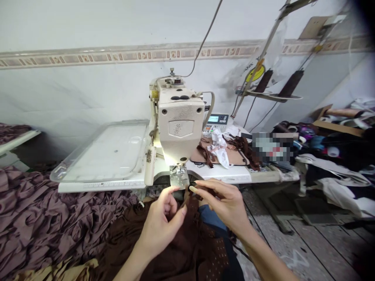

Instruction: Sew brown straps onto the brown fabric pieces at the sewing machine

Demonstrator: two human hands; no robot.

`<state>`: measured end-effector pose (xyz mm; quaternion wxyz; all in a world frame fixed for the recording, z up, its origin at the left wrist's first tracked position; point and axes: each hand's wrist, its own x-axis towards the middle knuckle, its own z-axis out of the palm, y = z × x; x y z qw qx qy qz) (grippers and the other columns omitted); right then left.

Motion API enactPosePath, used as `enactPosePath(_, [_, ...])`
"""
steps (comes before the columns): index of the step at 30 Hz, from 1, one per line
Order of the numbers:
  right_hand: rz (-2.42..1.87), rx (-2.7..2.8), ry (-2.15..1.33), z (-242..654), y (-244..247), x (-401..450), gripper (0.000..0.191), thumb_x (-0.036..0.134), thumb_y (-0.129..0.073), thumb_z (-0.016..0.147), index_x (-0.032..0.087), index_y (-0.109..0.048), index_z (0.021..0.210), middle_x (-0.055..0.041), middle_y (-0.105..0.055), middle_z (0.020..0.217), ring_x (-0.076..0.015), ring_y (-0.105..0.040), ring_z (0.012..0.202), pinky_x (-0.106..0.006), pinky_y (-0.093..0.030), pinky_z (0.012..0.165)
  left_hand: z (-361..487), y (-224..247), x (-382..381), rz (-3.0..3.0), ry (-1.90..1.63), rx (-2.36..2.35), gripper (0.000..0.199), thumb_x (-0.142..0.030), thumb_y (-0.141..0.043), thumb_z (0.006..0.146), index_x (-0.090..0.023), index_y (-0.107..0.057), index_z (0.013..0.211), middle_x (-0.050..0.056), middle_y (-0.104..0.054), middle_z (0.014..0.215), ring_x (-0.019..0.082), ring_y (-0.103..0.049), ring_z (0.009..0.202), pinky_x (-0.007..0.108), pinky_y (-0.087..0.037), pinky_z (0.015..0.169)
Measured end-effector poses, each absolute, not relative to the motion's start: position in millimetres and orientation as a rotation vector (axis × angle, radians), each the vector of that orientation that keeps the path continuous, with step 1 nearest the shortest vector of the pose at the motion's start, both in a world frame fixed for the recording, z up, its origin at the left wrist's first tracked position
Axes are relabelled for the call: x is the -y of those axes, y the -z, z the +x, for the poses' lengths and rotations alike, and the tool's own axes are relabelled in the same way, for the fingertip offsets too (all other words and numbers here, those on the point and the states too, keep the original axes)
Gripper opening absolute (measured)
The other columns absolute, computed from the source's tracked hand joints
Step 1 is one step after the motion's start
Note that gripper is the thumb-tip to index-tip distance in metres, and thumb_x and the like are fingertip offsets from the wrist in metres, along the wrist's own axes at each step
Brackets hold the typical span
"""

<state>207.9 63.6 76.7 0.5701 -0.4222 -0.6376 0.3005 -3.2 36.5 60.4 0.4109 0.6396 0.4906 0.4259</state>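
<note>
A dark brown piece of fabric [187, 238], dotted with small pale marks at its lower right, lies across the lap. Just in front of the sewing machine [181, 117], my left hand [162, 222] has its fingers curled and its thumb against the fabric's raised edge. On the other side my right hand [224, 201] pinches the same edge between thumb and fingertips. Both hands are close below the metal needle plate [179, 179], and the fabric edge is near its front. The exact grip of the left fingers is partly hidden.
Left of the machine, a clear plastic tray [117, 150] rests on the white table [102, 186]. Mauve ruffled fabric [58, 218] is heaped at left. Brown and white scraps [219, 150] lie right of the machine, below thread cones [290, 84]. A cluttered pile [331, 144] stands far right.
</note>
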Motion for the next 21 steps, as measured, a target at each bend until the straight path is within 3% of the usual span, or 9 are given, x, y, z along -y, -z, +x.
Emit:
enactPosePath(2, [-0.974, 1.556, -0.689, 212, -81, -67, 0.005, 0.031, -0.085, 0.091, 0.029, -0.088, 0.094, -0.0068, -0.083, 0.089, -0.0265, -0.075, 0.079, -0.038, -0.061, 0.074, -3, -65, -32, 1.693, -0.964, -1.187, 0.059, -0.033, -0.071, 0.096, -0.023, -0.058, 0.153, -0.006, -0.056, 0.075, 0.013, -0.053, 0.064, 0.022, -0.043, 0.064])
enactPosePath(3, [-0.985, 1.569, -0.706, 213, -81, -71, 0.005, 0.032, -0.085, 0.091, 0.028, -0.088, 0.091, -0.0069, -0.083, 0.088, -0.0264, -0.075, 0.079, -0.038, -0.060, 0.073, -2, -67, -32, 1.694, -0.908, -1.147, 0.056, -0.035, -0.069, 0.098, -0.023, -0.061, 0.152, -0.004, -0.059, 0.078, 0.013, -0.056, 0.068, 0.023, -0.045, 0.066])
enactPosePath(5, [-1.045, 1.545, -0.780, 212, -77, -80, 0.011, 0.036, -0.085, 0.090, 0.026, -0.086, 0.087, -0.0074, -0.082, 0.086, -0.0261, -0.074, 0.078, -0.037, -0.059, 0.070, -2, -67, -36, 1.629, -0.851, -1.062, 0.038, -0.041, -0.062, 0.104, -0.022, -0.075, 0.135, 0.000, -0.069, 0.084, 0.017, -0.063, 0.079, 0.026, -0.049, 0.075])
enactPosePath(8, [-1.124, 1.459, -0.910, 205, -66, -97, 0.018, 0.041, -0.085, 0.086, 0.023, -0.084, 0.084, -0.0070, -0.082, 0.084, -0.0252, -0.074, 0.075, -0.036, -0.060, 0.070, -3, -63, -46, 1.539, -0.881, -1.031, 0.037, -0.045, -0.056, 0.108, -0.018, -0.081, 0.109, 0.004, -0.076, 0.093, 0.020, -0.068, 0.087, 0.028, -0.051, 0.079])
enactPosePath(13, [-1.138, 1.456, -0.964, 197, -54, -123, 0.021, 0.041, -0.084, 0.084, 0.020, -0.082, 0.083, -0.0058, -0.081, 0.081, -0.0222, -0.072, 0.071, -0.032, -0.057, 0.067, -6, -53, -51, 1.722, -1.042, -1.275, 0.027, -0.039, -0.061, 0.107, -0.019, -0.080, 0.103, 0.003, -0.079, 0.092, 0.019, -0.073, 0.083, 0.026, -0.056, 0.075])
enactPosePath(16, [-1.128, 1.487, -0.933, 197, -50, -137, 0.020, 0.039, -0.080, 0.085, 0.019, -0.082, 0.085, -0.0057, -0.080, 0.080, -0.0212, -0.071, 0.070, -0.029, -0.053, 0.061, -5, -46, -46, 2.087, -1.300, -1.431, 0.021, -0.030, -0.063, 0.107, -0.020, -0.076, 0.119, 0.006, -0.079, 0.104, 0.020, -0.078, 0.093, 0.026, -0.062, 0.082])
enactPosePath(19, [-1.103, 1.516, -0.901, 200, -46, -150, 0.021, 0.038, -0.077, 0.086, 0.018, -0.083, 0.087, -0.0065, -0.081, 0.080, -0.0211, -0.070, 0.069, -0.028, -0.050, 0.059, -2, -41, -41, 2.534, -1.365, -1.417, 0.038, -0.022, -0.060, 0.108, -0.021, -0.064, 0.146, 0.012, -0.075, 0.133, 0.022, -0.078, 0.113, 0.028, -0.064, 0.095])
enactPosePath(21, [-1.092, 1.540, -0.887, 201, -43, -157, 0.020, 0.037, -0.075, 0.085, 0.019, -0.083, 0.086, -0.0067, -0.081, 0.080, -0.0218, -0.071, 0.070, -0.029, -0.051, 0.060, 2, -39, -40, 2.714, -1.266, -1.394, 0.045, -0.021, -0.059, 0.108, -0.021, -0.058, 0.153, 0.013, -0.072, 0.144, 0.023, -0.077, 0.119, 0.029, -0.064, 0.099])
